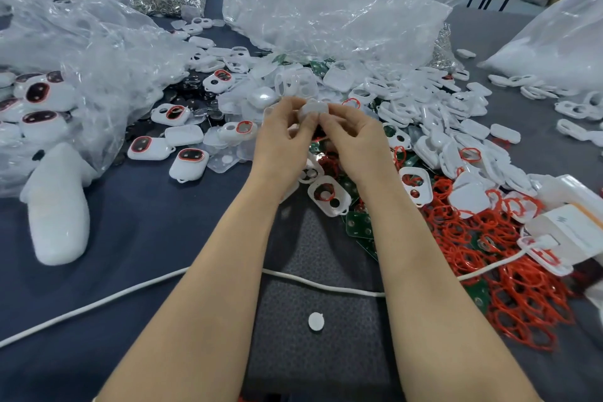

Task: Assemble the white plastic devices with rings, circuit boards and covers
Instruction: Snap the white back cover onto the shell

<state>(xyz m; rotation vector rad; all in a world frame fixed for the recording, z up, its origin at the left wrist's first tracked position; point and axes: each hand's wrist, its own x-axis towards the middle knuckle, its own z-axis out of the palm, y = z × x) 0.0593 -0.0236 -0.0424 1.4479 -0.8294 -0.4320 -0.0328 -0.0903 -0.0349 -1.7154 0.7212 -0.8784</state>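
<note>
At the centre of the frame, the left hand (pixel 283 137) and right hand (pixel 354 140) together pinch one white plastic device (pixel 312 110) above the desk (pixel 156 238) (its details are too small to tell). Red rings (pixel 509 297) lie heaped at lower right, beside green circuit boards (pixel 359 225).

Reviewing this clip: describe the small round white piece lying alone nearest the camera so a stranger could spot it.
Find the grey speckled mat at bottom centre. A white cable crosses it; just on the camera side lies the small round white disc. It sits alone on bare mat, while the other white parts lie heaped farther away.
</note>
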